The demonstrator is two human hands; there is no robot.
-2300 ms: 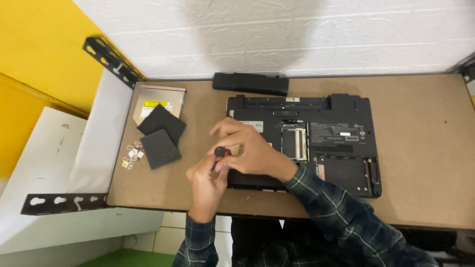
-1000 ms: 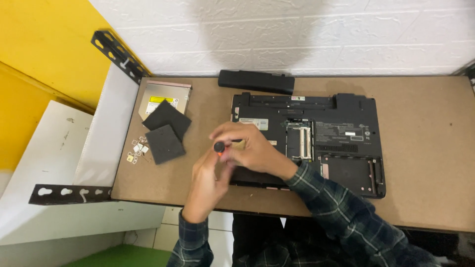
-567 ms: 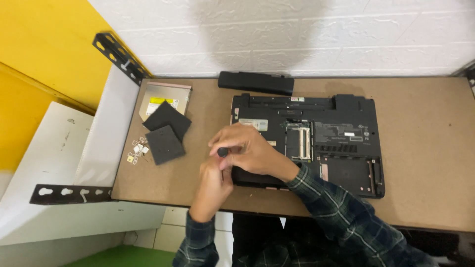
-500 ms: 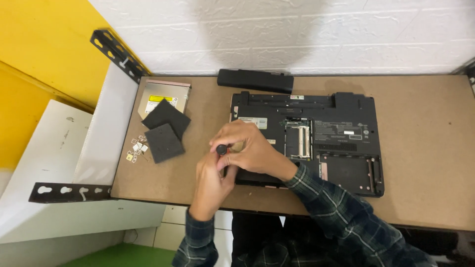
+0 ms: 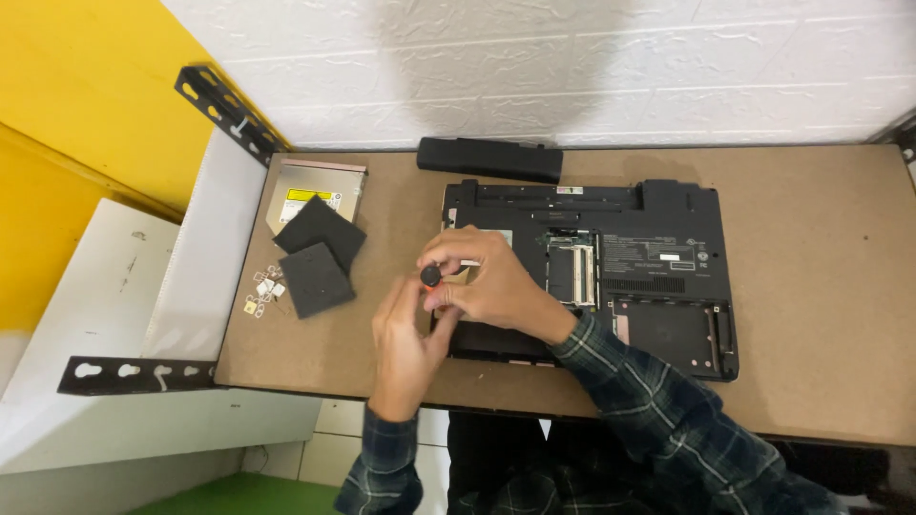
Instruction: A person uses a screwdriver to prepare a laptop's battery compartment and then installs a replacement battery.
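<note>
A black laptop (image 5: 630,257) lies upside down on the brown table (image 5: 830,286), several bottom bays uncovered. My right hand (image 5: 487,286) is closed around a small screwdriver (image 5: 431,277), whose black round end cap points up at the camera, over the laptop's left front part. My left hand (image 5: 405,343) rests against the right hand from below, fingertips touching the tool's shaft near the laptop's left edge. The screwdriver tip is hidden by my fingers.
Two black square covers (image 5: 317,257) lie left of the laptop, partly over a silver optical drive (image 5: 310,191). Small screws and metal bits (image 5: 265,291) sit beside them. A black battery bar (image 5: 489,159) lies along the back wall. Black perforated brackets (image 5: 134,375) flank the table's left side.
Both hands stay together over the laptop's left front area with only small shifts; the screwdriver cap has stayed near the same spot. The camera view has shifted slightly.
</note>
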